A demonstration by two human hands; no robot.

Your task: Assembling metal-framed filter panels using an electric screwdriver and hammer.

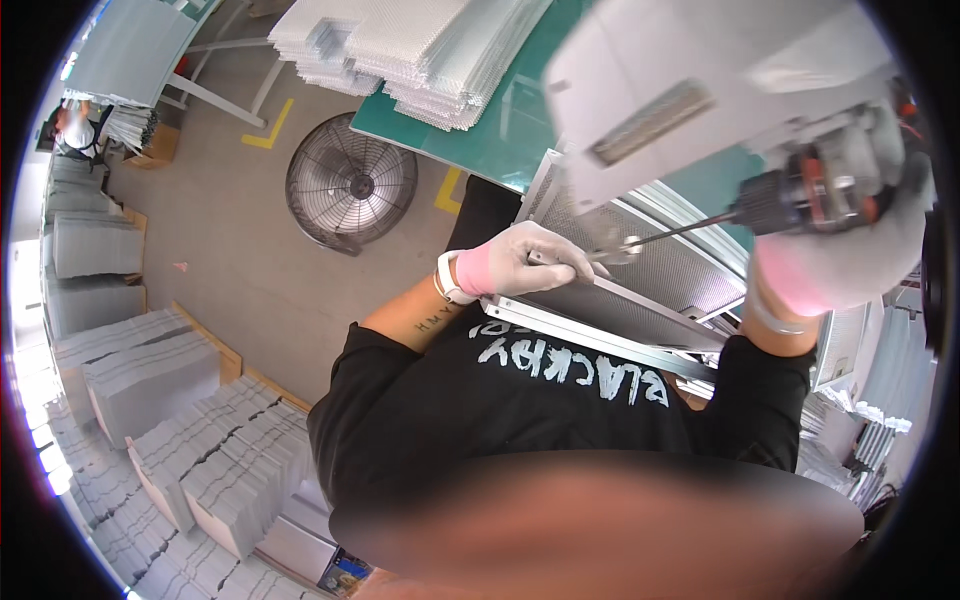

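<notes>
My right hand, in a white glove with a pink cuff, grips a dark power screwdriver. Its long thin bit points left, toward my left hand. The gloved fingers of that left hand are pinched together at the end of a metal rail; what lies between them is hidden. At the bit's tip, a small shiny metal piece is blurred. Around and below it are metal frames with grey mesh panels and a silver rail close to my body.
A white panel with a slot hangs over the upper right, close and blurred. Stacked mesh sheets lie on a green table. A round floor fan stands to the left. Piles of grey panels line the left side.
</notes>
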